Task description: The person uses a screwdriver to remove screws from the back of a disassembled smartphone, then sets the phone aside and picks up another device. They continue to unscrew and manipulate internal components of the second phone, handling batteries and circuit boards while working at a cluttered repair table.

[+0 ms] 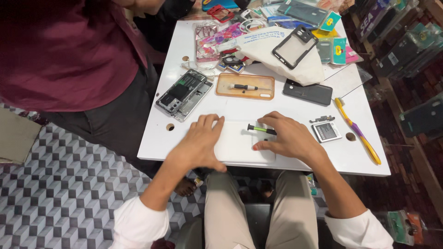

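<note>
On the near edge of the white bench lies a white flat slab, maybe a phone lying face down or its back cover; I cannot tell which. The left hand lies flat on the left end of the slab, its grip open and holding nothing. The right hand rests on the right end, with its grip closed on a small green-handled screwdriver that lies over the slab. The slab looks closed, so I judge the work on it is only at the start. Right of the slab lie a small battery and a yellow toothbrush. Beyond the slab, an orange case holds another screwdriver, and left of it an opened phone shows its inside. The far heap of cases is too cluttered to make out, and another person in a dark red shirt is cut off at the top.
</note>
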